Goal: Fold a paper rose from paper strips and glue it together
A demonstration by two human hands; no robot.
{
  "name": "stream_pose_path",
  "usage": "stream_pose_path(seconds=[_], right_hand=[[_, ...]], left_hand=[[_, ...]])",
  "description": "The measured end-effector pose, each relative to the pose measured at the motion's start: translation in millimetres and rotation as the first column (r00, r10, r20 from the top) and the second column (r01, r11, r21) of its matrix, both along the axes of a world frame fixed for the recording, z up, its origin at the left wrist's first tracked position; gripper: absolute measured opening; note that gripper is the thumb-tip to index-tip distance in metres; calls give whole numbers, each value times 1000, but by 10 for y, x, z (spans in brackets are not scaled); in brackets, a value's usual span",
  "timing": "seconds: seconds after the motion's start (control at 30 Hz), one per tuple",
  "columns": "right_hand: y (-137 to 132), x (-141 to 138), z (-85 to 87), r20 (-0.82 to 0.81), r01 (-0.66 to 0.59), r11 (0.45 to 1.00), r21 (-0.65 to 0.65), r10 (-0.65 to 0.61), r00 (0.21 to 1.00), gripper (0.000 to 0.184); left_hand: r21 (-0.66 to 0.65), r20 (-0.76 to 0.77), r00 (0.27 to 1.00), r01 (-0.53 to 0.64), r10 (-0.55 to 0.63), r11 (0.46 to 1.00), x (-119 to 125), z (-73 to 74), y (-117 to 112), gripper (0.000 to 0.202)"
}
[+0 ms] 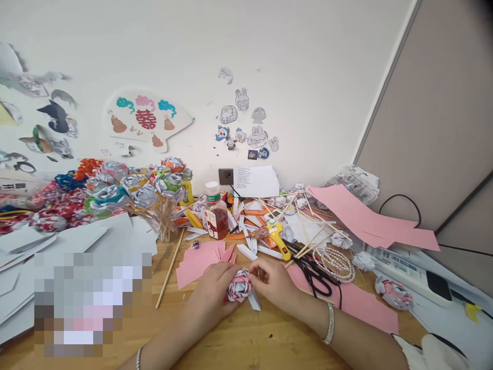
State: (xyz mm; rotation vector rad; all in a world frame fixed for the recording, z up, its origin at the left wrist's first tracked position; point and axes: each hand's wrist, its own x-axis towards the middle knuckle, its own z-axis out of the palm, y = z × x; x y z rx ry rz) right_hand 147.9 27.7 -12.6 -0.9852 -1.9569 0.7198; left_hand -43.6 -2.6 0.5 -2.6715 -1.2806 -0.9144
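Note:
A paper flower (239, 285) with white and pink folded petals is between my hands, low over the wooden table. My left hand (213, 288) wraps its left side and holds it. On the flower's right edge, my right hand (269, 277) has its thumb and fingers pinched together; whether a petal is caught in them is hidden. A white paper strip (254, 301) lies just below the flower. Pink paper sheets (196, 264) lie behind my left hand. Beyond my right hand is a yellow glue gun (279, 239), with black scissors (318, 280) to its right.
Finished paper flowers on sticks (142, 187) stand at the back left, beside white paper sheets (77, 241). A bottle (216, 218) of reddish liquid stands behind. Thin sticks, paper scraps, a pearl strand (334, 264) and another paper flower (393, 293) lie on the right.

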Motion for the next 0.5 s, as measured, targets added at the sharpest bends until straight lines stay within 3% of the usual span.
stream_pose_path(seconds=[0.27,0.5], right_hand=[[13,-4,-26,77,16,1000,20,-17,997,7],[-15,-5,-56,237,30,958,285,-101,966,13]], left_hand=[[57,-38,999,8,-6,998,-9,-33,16,38],[58,-43,999,1,2,998,0,-17,0,37]])
